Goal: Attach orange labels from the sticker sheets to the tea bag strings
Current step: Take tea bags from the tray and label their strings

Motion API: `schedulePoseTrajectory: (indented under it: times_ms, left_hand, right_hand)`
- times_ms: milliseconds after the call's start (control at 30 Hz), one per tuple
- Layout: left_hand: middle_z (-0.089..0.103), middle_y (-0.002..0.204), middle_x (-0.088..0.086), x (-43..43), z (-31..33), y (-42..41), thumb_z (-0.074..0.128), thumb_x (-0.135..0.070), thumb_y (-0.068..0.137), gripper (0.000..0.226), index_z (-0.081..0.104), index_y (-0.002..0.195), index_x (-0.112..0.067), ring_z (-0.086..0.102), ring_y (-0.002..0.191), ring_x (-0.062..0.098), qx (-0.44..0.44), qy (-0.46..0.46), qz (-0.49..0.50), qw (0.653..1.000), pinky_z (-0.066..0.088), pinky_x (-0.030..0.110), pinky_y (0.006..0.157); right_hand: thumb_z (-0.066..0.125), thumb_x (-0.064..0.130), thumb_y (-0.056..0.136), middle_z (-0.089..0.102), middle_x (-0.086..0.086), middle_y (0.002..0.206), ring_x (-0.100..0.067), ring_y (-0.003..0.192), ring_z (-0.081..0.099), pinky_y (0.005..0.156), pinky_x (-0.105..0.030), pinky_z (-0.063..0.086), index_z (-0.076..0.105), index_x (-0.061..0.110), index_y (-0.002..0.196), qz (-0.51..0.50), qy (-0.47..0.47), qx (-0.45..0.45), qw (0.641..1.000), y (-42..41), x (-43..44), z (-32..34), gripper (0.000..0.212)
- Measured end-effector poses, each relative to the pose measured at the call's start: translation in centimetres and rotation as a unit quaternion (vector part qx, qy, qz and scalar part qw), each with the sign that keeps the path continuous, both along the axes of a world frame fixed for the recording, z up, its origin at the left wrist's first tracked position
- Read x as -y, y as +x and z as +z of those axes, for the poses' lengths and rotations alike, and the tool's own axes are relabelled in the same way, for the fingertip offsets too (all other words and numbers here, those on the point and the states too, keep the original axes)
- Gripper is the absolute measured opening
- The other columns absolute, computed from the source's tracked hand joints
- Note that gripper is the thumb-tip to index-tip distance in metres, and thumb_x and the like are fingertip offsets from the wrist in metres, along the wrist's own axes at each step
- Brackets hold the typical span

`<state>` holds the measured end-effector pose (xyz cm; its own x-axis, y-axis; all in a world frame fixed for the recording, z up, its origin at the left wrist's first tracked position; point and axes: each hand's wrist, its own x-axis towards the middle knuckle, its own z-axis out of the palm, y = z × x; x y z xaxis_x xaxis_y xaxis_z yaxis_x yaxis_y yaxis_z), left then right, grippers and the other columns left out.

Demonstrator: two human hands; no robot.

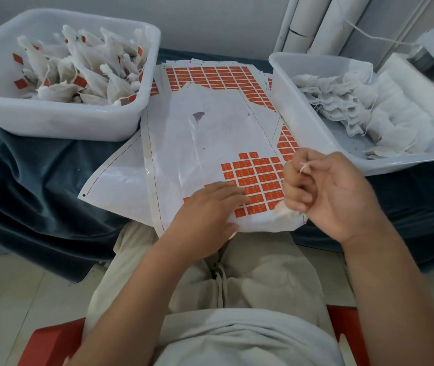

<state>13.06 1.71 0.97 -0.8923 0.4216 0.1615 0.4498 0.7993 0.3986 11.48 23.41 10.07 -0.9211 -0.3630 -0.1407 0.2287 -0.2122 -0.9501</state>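
Left hand, fingers flat, presses white sheet of orange labels; curled right hand grips white tea bag, pinching its string.

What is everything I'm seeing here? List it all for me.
left tub: one, translucent white, far left
labelled tea bags: many, white with orange tags, left tub
right tub: one, translucent white, right
plain tea bags: many, white, right tub
sticker sheets: several, white, between tubs
orange labels: many, orange, on sheets
cloth: one, dark blue, beneath tubs
tubes: several, white, back wall
seat: one, red, beneath person
left hand: one, flat on labels
right hand: one, gripping tea bag and string
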Motion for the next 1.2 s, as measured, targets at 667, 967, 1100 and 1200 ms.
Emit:
schedulePoseTrajectory:
  times_ms: [667,967,1100,1200]
  left_hand:
    - [0.070,0.096,-0.035,0.6,2.0,0.3,0.076,-0.047,0.087,0.023,0.081,0.105,-0.033,0.069,0.096,-0.008,-0.022,0.320,0.116,0.940,0.057,0.012,0.082]
    - [0.075,0.109,-0.029,1.4,2.0,-0.1,0.067,-0.050,0.089,0.032,0.081,0.112,-0.034,0.070,0.103,-0.008,0.074,0.366,0.055,0.926,0.057,0.015,0.088]
    - [0.078,0.100,-0.025,1.7,1.7,-0.3,0.075,-0.041,0.093,0.015,0.084,0.104,-0.037,0.073,0.095,-0.002,0.172,0.417,0.078,0.889,0.058,0.014,0.072]
    - [0.078,0.096,-0.024,2.1,1.6,-0.5,0.075,-0.038,0.094,0.010,0.085,0.098,-0.036,0.074,0.091,0.001,0.208,0.429,0.093,0.874,0.058,0.014,0.066]
  right_hand:
    - [0.062,0.070,0.084,0.038,0.006,0.060,-0.009,0.053,0.029,0.049,-0.023,0.029,0.065,0.032,0.111,0.010,0.235,0.003,0.972,0.5,2.8,-4.5,0.046]
    - [0.068,0.048,0.094,0.044,0.006,0.060,-0.007,0.050,0.035,0.050,-0.020,0.035,0.070,0.035,0.118,0.024,0.195,-0.048,0.979,0.1,1.9,-4.8,0.028]
    - [0.068,0.050,0.093,0.042,0.003,0.063,-0.008,0.053,0.036,0.053,-0.021,0.037,0.070,0.039,0.108,0.054,0.224,-0.068,0.971,0.3,1.4,-4.3,0.019]
    - [0.069,0.050,0.091,0.046,0.005,0.065,-0.005,0.053,0.039,0.055,-0.018,0.040,0.069,0.044,0.109,0.067,0.226,-0.067,0.969,0.5,1.3,-4.2,0.019]
